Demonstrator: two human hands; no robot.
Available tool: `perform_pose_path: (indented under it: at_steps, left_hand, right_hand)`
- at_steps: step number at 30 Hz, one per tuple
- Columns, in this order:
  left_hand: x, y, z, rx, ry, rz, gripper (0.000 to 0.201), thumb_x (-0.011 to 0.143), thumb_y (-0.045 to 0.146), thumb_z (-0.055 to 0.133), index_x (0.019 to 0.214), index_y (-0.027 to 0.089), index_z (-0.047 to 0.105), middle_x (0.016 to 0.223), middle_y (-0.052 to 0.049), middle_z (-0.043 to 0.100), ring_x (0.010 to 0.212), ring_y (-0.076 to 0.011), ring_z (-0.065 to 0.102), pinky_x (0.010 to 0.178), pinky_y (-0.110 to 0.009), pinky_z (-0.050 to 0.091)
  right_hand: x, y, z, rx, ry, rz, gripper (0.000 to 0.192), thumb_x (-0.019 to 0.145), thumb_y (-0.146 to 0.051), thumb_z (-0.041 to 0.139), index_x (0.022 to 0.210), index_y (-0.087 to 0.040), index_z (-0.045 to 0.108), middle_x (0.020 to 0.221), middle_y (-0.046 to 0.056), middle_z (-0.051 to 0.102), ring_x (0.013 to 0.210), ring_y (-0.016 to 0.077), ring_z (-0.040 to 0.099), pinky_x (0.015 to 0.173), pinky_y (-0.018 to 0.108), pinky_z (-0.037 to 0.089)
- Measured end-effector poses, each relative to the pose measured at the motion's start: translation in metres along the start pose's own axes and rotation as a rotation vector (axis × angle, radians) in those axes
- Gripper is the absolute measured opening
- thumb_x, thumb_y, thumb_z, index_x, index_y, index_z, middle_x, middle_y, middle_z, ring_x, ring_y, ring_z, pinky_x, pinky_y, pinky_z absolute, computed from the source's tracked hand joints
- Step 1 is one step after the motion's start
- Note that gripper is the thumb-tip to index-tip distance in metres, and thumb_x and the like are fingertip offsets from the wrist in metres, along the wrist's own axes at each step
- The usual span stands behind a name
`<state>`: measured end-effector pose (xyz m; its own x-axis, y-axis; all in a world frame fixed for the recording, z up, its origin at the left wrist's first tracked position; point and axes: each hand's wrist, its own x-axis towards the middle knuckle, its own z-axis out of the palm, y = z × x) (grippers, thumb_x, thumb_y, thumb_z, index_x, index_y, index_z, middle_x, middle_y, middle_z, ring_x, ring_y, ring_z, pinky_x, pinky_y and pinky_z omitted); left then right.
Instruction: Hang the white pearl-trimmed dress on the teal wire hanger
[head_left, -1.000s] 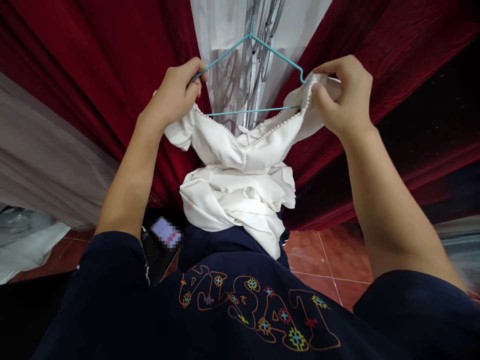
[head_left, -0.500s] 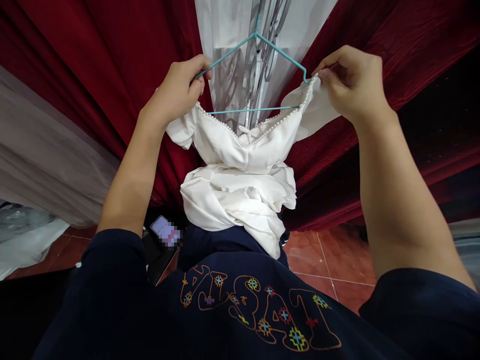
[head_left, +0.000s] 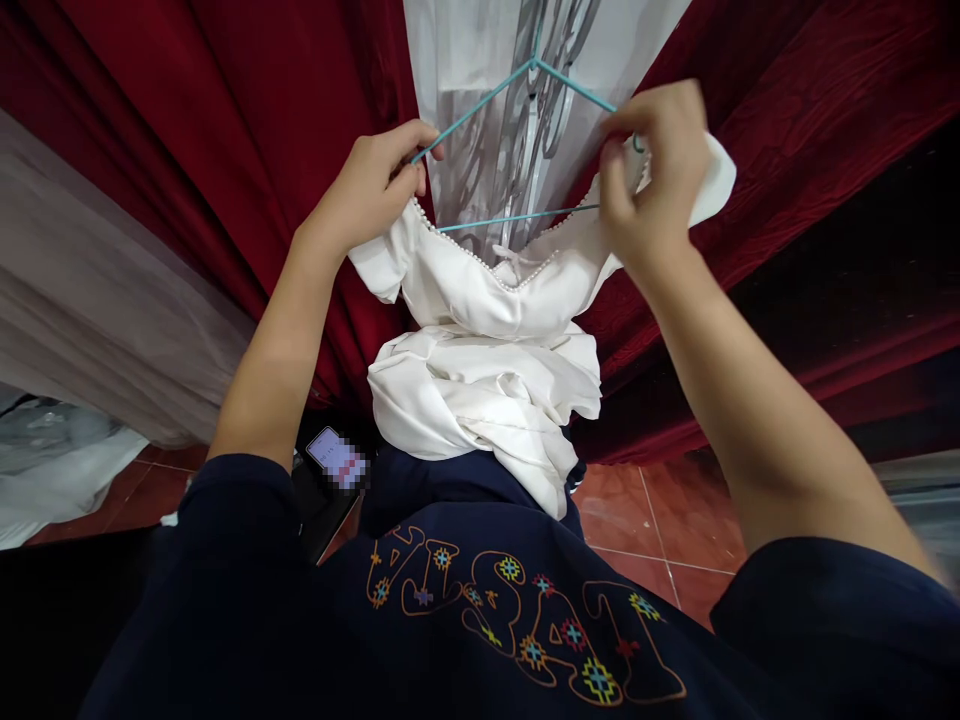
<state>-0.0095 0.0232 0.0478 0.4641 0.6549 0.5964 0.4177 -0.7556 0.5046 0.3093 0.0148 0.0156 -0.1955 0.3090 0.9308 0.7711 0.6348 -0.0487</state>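
Both my arms were raised in front of me. My left hand (head_left: 375, 190) pinched the left end of the teal wire hanger (head_left: 517, 150) together with the white dress (head_left: 487, 330) shoulder. My right hand (head_left: 649, 170), fingers curled, gripped the dress's right shoulder at the hanger's other end. The dress hung bunched before the red curtain (head_left: 225, 130), above my dark shirt (head_left: 480, 620).

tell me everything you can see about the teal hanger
The teal hanger is thin wire, triangular, with sloping shoulders meeting at a neck near the top edge; its hook is out of view. A white dress with a pearl-trimmed neckline drapes from it. The left hand pinches its left shoulder; the right hand grips fabric over its right end. Red curtains hang behind.
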Motion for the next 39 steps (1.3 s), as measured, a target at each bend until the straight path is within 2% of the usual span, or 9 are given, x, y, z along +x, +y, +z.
perform_pose_path:
  at_steps: [6,10,14,18,22,26,29,34,39]
  left_hand:
    - [-0.015,0.0,-0.001,-0.112,0.092,-0.037,0.034,0.081,0.008,0.074,0.109,0.027,0.071,0.102,-0.003,0.071,0.099,-0.0285,0.063,0.107,-0.046,0.046]
    - [-0.045,-0.022,-0.008,-0.208,0.245,-0.099,0.044,0.065,0.03,0.093,0.104,0.027,0.071,0.111,-0.007,0.071,0.116,-0.0346,0.064,0.111,-0.047,0.046]
    - [-0.085,-0.063,0.012,-0.385,0.488,-0.249,0.035,0.084,0.059,0.071,0.099,0.027,0.065,0.098,-0.006,0.071,0.099,-0.0281,0.069,0.079,-0.039,0.058]
    - [-0.104,-0.084,0.046,-0.465,0.679,-0.316,0.03,0.091,0.043,0.065,0.074,0.019,0.057,0.065,-0.001,0.06,0.085,-0.02,0.068,0.079,-0.035,0.054]
    - [-0.092,-0.07,0.058,-0.555,0.691,-0.193,0.039,0.096,0.057,0.061,0.096,0.018,0.063,0.096,-0.001,0.07,0.107,-0.0191,0.064,0.093,-0.033,0.052]
    - [-0.078,-0.051,0.048,-0.55,0.599,-0.136,0.06,0.082,0.076,0.069,0.111,0.023,0.064,0.116,-0.005,0.07,0.118,-0.0248,0.062,0.1,-0.036,0.052]
    - [-0.075,-0.048,0.039,-0.417,0.642,-0.074,0.048,0.077,0.057,0.083,0.109,0.024,0.067,0.114,-0.006,0.071,0.113,-0.0256,0.065,0.103,-0.036,0.05]
    - [-0.073,-0.062,0.028,-0.44,0.79,-0.089,0.026,0.095,0.043,0.06,0.106,0.02,0.058,0.104,-0.005,0.068,0.116,-0.0213,0.061,0.102,-0.037,0.044]
    - [-0.071,-0.082,0.02,-0.581,0.767,-0.171,0.025,0.087,0.04,0.061,0.094,0.023,0.045,0.093,-0.002,0.064,0.114,-0.0179,0.057,0.106,-0.036,0.04]
  right_hand:
    - [-0.033,-0.025,0.038,0.042,-0.422,-0.001,0.034,0.098,-0.029,0.043,0.129,-0.029,0.058,0.123,0.01,0.065,0.114,0.0293,0.059,0.099,0.049,0.045]
    - [-0.048,-0.023,0.046,-0.013,-0.411,0.034,0.037,0.102,-0.036,0.036,0.127,-0.029,0.063,0.105,0.011,0.066,0.101,0.0293,0.059,0.095,0.05,0.043]
    - [-0.056,-0.026,0.037,-0.043,-0.372,-0.001,0.041,0.102,-0.036,0.034,0.131,-0.032,0.063,0.105,0.01,0.065,0.099,0.0286,0.056,0.092,0.049,0.042]
    - [-0.057,-0.033,0.031,-0.043,-0.358,-0.015,0.042,0.102,-0.033,0.034,0.132,-0.031,0.063,0.105,0.01,0.065,0.097,0.0276,0.055,0.089,0.048,0.041]
    - [-0.057,-0.035,0.027,-0.026,-0.377,0.001,0.041,0.101,-0.031,0.036,0.132,-0.033,0.063,0.107,0.01,0.064,0.099,0.0282,0.055,0.091,0.05,0.041]
    - [-0.057,-0.035,0.025,-0.015,-0.385,0.012,0.04,0.1,-0.029,0.038,0.132,-0.032,0.063,0.104,0.01,0.063,0.099,0.0293,0.056,0.092,0.051,0.041]
    - [-0.057,-0.037,0.025,-0.022,-0.38,0.004,0.041,0.099,-0.027,0.039,0.131,-0.031,0.063,0.103,0.01,0.064,0.098,0.0288,0.055,0.09,0.05,0.042]
    - [-0.056,-0.042,0.022,-0.019,-0.372,-0.002,0.042,0.099,-0.025,0.038,0.131,-0.031,0.063,0.104,0.009,0.064,0.097,0.0283,0.055,0.09,0.048,0.041]
    - [-0.057,-0.042,0.02,-0.021,-0.376,0.007,0.041,0.099,-0.025,0.038,0.131,-0.031,0.063,0.105,0.01,0.064,0.098,0.0284,0.054,0.09,0.049,0.04]
